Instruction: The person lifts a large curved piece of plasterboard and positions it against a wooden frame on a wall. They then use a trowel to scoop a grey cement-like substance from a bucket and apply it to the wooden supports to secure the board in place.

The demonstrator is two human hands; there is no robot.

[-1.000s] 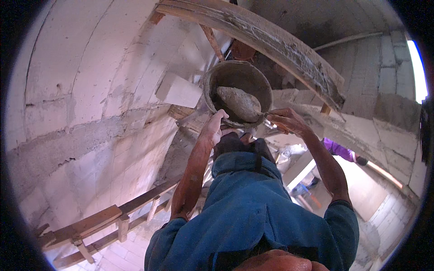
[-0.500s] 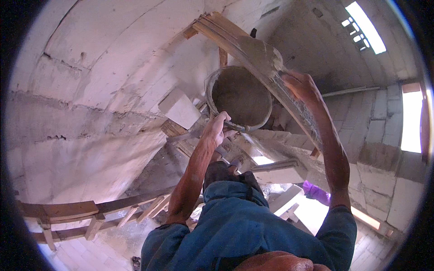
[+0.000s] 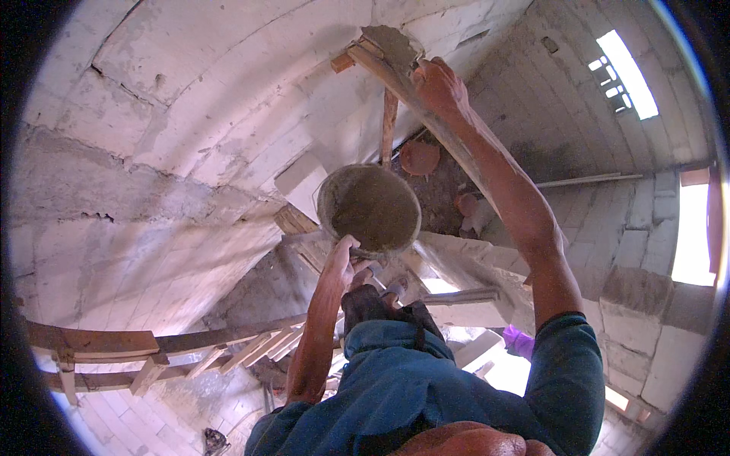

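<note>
A round bucket (image 3: 327,209) of grey wet mortar (image 3: 372,205) hangs in front of me, tilted so its mouth shows. My left hand (image 3: 344,258) is closed on its near rim. Farther out, my right hand (image 3: 441,85) is closed at the far end of a long wooden board (image 3: 449,140). It seems to grip a trowel (image 3: 417,65), mostly hidden by the fingers. Just beyond lies a patch of grey mortar (image 3: 391,47) at the board's end, against the pale wall.
Pale block walls (image 3: 190,83) rise left and right. A wooden post (image 3: 388,125) stands under the board, and a reddish round container (image 3: 420,157) sits below. A ladder-like timber frame (image 3: 106,346) runs at lower left. Bright openings (image 3: 693,228) break the right wall.
My right hand has moved away from me and left along the board to its far end. The bucket and my left hand have come lower and nearer.
</note>
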